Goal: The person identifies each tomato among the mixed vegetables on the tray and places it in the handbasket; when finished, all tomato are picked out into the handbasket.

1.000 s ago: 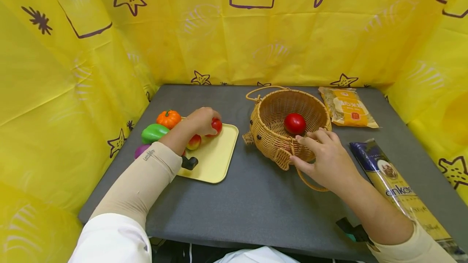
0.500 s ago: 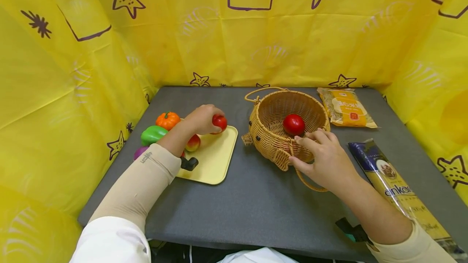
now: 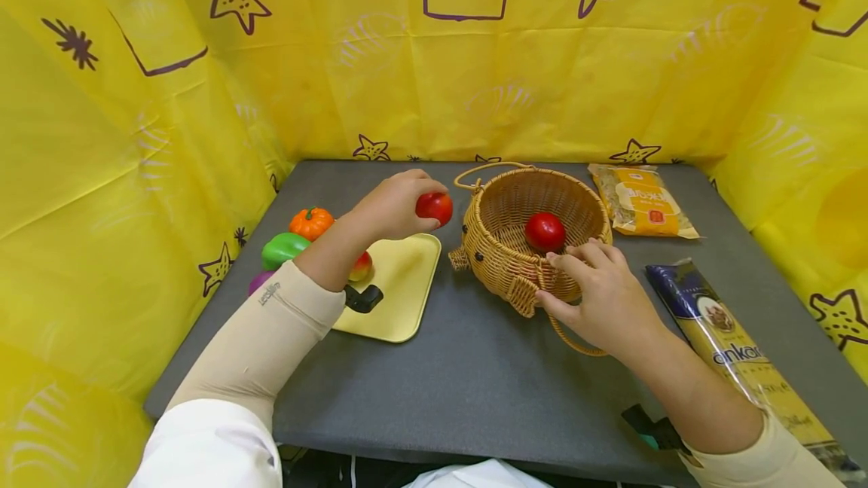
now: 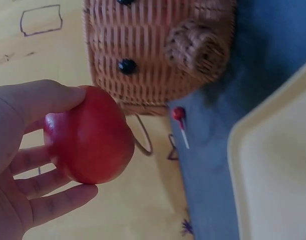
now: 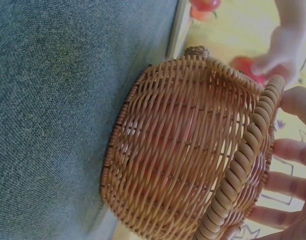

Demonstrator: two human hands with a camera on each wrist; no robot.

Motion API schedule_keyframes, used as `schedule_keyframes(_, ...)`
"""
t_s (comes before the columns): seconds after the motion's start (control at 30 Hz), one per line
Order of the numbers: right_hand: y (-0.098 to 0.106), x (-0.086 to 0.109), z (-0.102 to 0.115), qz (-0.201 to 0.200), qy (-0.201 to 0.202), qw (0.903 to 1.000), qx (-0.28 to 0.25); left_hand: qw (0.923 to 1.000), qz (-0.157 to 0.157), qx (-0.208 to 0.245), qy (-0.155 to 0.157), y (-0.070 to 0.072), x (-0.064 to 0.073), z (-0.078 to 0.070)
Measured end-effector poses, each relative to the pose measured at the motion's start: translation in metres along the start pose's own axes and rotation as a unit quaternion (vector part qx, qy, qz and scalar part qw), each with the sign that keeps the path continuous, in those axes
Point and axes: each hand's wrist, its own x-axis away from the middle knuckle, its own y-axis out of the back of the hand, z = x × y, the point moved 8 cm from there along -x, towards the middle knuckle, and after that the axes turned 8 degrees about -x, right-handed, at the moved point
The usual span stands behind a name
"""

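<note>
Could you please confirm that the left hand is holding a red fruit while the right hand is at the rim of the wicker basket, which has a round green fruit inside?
Not quite: the round fruit inside the wicker basket is red, not green, as the head view shows. The left hand is indeed holding a red fruit, and the right hand is at the rim.

Wicker basket (image 4: pixel 153 40) — cropped, both wrist views

Yellow printed sheeting (image 3: pixel 434 81) walling a grey table (image 3: pixel 447 390) suggests a staged booth.
</note>
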Motion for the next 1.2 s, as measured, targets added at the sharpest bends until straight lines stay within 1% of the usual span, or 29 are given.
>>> schedule_keyframes(0.17,0.0,0.0,-0.001,0.005,-0.008,1.0,0.0,0.9992,-0.029,-0.002,-0.027,0.02,-0.005,-0.026)
schedule_keyframes(0.27,-0.001,0.0,-0.002,0.009,-0.009,0.9999,-0.001,0.9981,-0.044,0.001,-0.044,0.028,-0.009,-0.042)
schedule_keyframes(0.37,-0.001,-0.001,-0.002,0.012,-0.009,0.9999,0.0,0.997,-0.05,0.003,-0.059,0.033,-0.014,-0.056)
schedule_keyframes(0.5,0.0,-0.002,-0.001,0.012,-0.006,0.9999,0.002,0.9959,-0.052,0.004,-0.074,0.033,-0.021,-0.073)
schedule_keyframes(0.63,0.0,-0.002,-0.001,0.009,-0.003,1.0,0.001,0.9958,-0.033,-0.001,-0.085,0.027,-0.03,-0.09)
schedule_keyframes(0.77,0.0,-0.002,-0.001,0.008,0.001,1.0,-0.002,0.995,-0.004,-0.017,-0.098,0.014,-0.038,-0.104)
schedule_keyframes(0.83,0.0,-0.002,-0.001,0.007,0.002,1.0,-0.003,0.9939,0.005,-0.03,-0.106,0.008,-0.041,-0.11)
schedule_keyframes(0.97,-0.001,-0.002,-0.002,0.009,0.001,1.0,-0.004,0.992,0.025,-0.046,-0.115,-0.005,-0.046,-0.117)
schedule_keyframes(1.07,0.0,-0.001,-0.002,0.009,0.0,1.0,-0.003,0.9913,0.04,-0.047,-0.116,-0.013,-0.048,-0.119)
schedule_keyframes(1.2,0.0,-0.001,-0.003,0.007,0.001,1.0,-0.002,0.9906,0.049,-0.054,-0.116,-0.019,-0.049,-0.121)
